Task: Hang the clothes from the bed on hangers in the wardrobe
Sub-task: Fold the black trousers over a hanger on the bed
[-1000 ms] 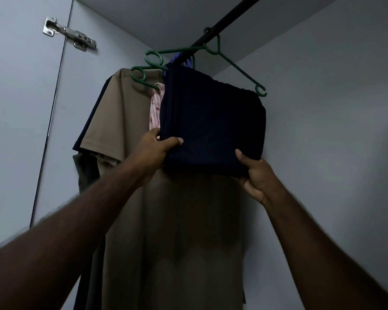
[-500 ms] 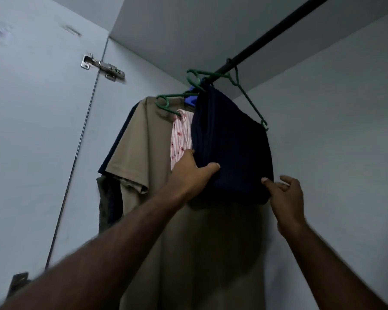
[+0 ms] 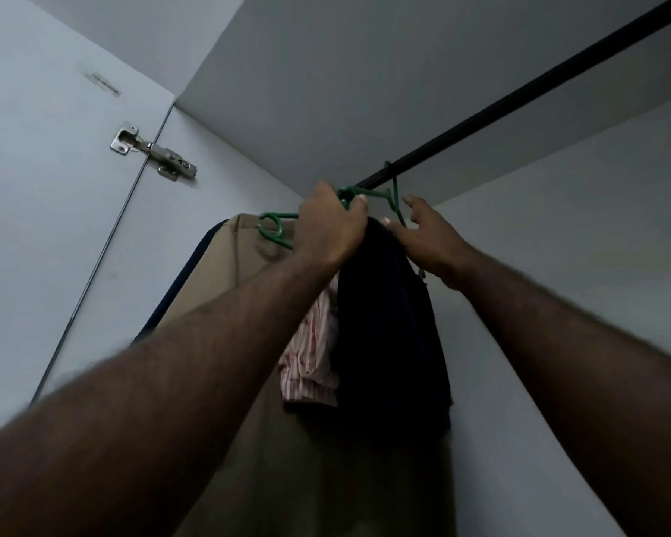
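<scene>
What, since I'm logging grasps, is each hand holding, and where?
The left hand grips the green hanger near its hook; the right hand holds nothing, open by the dark garment.

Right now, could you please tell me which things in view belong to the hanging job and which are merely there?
Job: left hand, right hand, green hanger, dark garment, rail.
Merely there: beige shirt, striped cloth, door hinge.
</scene>
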`<state>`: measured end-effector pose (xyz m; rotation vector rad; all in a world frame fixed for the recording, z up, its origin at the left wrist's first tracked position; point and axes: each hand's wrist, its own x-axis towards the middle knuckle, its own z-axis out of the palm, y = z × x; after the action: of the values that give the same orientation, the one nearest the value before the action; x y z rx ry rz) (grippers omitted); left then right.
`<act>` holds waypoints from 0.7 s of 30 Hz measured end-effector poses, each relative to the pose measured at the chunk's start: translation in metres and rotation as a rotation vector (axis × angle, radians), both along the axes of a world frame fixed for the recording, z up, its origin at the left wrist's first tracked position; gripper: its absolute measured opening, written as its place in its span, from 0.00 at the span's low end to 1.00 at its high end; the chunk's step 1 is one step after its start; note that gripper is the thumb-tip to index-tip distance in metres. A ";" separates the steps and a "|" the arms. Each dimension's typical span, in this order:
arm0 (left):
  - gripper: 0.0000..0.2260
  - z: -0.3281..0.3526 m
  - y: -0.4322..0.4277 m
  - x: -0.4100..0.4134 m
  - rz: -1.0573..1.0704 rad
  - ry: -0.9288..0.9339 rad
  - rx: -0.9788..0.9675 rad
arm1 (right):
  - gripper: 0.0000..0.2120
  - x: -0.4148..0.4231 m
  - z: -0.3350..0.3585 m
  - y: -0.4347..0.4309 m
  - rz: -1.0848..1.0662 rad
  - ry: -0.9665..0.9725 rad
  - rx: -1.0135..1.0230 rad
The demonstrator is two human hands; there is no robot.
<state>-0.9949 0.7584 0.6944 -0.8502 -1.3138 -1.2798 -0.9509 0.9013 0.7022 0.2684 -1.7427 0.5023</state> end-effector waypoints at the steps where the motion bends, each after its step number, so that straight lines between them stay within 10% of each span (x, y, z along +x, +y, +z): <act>1: 0.16 0.012 -0.003 -0.005 0.047 0.029 0.007 | 0.37 0.000 0.009 0.001 -0.010 -0.031 0.013; 6: 0.16 0.033 -0.020 -0.031 0.138 0.062 -0.058 | 0.49 -0.016 0.034 0.008 -0.021 -0.175 0.041; 13: 0.13 0.040 -0.039 -0.063 -0.291 -0.204 -0.039 | 0.59 -0.056 0.048 -0.006 -0.088 -0.225 0.079; 17: 0.13 0.046 -0.051 -0.080 -0.267 -0.258 -0.022 | 0.17 -0.069 0.048 -0.021 0.025 -0.229 0.185; 21: 0.13 0.046 -0.057 -0.091 -0.287 -0.259 -0.024 | 0.23 -0.089 0.044 -0.025 0.096 -0.211 0.213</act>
<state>-1.0864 0.7012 0.7401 -0.9379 -1.4475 -1.6459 -1.0401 0.8762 0.7461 0.4661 -1.9999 0.4257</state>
